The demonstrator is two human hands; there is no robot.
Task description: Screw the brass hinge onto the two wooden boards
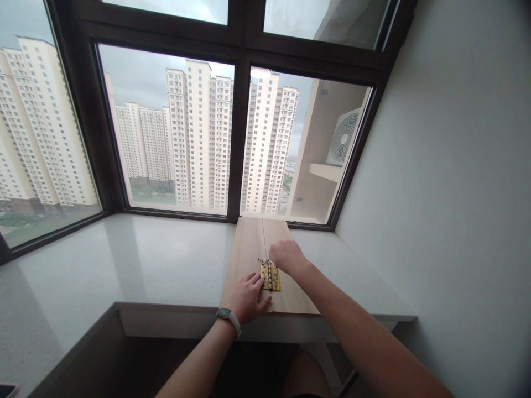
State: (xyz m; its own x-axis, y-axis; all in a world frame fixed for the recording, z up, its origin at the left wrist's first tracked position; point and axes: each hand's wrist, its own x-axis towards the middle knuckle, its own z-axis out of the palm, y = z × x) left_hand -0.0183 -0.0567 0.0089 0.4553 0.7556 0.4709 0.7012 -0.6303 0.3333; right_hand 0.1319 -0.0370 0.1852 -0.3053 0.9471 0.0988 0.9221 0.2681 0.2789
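Gold-coloured butt hinge (271, 277) is placed on pale wooden boards (248, 243), its edge met by the fingertips of the left hand (246, 298), which is laid palm down with fingers extended and thumb spread apart. Just beyond the hinge, the right hand (287, 256) is curled into a fist, its forearm slanted; whether anything is clamped inside cannot be told.

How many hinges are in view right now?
1: the brass-coloured hinge lies on the pale wood, by the fingertips of the left hand, with the curled right hand just beyond. Anything under the hands is hidden.
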